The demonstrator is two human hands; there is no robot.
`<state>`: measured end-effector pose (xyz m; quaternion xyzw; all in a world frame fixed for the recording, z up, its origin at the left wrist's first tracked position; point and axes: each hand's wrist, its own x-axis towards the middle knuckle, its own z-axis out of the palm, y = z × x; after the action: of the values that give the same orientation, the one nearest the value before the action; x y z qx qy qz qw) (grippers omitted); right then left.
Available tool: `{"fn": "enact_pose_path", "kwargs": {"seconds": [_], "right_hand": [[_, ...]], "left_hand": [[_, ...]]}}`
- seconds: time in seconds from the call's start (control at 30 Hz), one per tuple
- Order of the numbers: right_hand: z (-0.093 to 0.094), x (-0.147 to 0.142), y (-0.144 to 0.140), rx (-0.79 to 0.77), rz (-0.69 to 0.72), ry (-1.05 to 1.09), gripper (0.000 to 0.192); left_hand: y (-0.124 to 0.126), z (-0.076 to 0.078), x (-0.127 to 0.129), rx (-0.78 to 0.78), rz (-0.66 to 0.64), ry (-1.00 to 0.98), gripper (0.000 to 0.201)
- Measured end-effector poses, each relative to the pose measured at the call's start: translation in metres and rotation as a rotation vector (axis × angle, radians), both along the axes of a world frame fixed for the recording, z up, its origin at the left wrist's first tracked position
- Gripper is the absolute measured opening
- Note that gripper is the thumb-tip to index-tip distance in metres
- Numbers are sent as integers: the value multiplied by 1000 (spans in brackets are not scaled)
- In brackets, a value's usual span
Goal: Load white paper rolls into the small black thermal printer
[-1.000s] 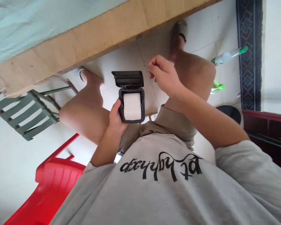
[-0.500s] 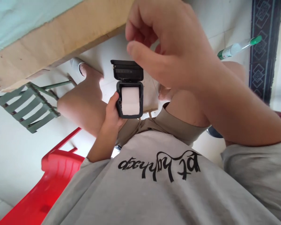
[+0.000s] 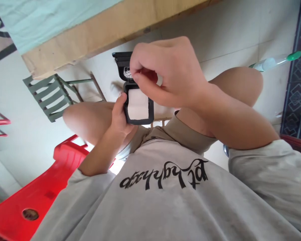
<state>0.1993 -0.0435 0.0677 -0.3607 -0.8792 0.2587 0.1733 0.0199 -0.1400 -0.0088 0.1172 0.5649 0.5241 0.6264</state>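
Observation:
My left hand [image 3: 121,115] is wrapped round a small black portable receipt printer [image 3: 139,122] above my lap, thumb along its side edge. A white paper roll [image 3: 137,105] sits in the printer's open compartment. The hinged lid [image 3: 120,58] stands swung up at the far end, partly covered by my right hand [image 3: 168,70]. That hand is curled over the lid and the printer's right side, thumb and index finger brought together. Whatever lies between those fingertips, if anything, is hidden, and I cannot tell whether they touch the lid.
A wooden table [image 3: 90,40] with a pale green cover runs along the top. On the left stand a green slatted folding stool [image 3: 43,97] and a red plastic chair [image 3: 47,187]. A clear bottle [image 3: 271,62] with a green cap lies at right beside a dark patterned floor border [image 3: 296,100].
My right hand has come down toward the printer and now covers part of its lid. The left hand keeps its hold on the printer. The view has shifted somewhat.

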Motion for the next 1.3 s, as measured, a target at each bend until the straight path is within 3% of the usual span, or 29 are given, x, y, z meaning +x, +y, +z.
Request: {"fn": "enact_pose_path", "kwargs": {"seconds": [0.13, 0.3, 0.57, 0.87, 1.0, 1.13, 1.3], "right_hand": [[-5, -13, 8, -70, -28, -133, 27], [-11, -33, 10, -112, -156, -339, 36], [-32, -58, 3, -148, -187, -445, 30], [-39, -45, -5, -285, -180, -667, 32], [-47, -42, -11, -257, -146, -732, 29], [-49, -30, -8, -312, -177, -633, 31], [-33, 6, 2, -638, -75, -70, 35]], "left_hand": [[24, 3, -6, -67, -93, 24, 21], [43, -6, -16, -123, -164, -18, 33], [38, -27, -25, -140, -213, -140, 39], [35, -24, -28, -157, -217, -153, 44], [34, -24, -23, -149, -252, -126, 36], [32, -26, -18, -165, -272, -141, 43], [31, -29, -13, -199, -198, -208, 52]]}}
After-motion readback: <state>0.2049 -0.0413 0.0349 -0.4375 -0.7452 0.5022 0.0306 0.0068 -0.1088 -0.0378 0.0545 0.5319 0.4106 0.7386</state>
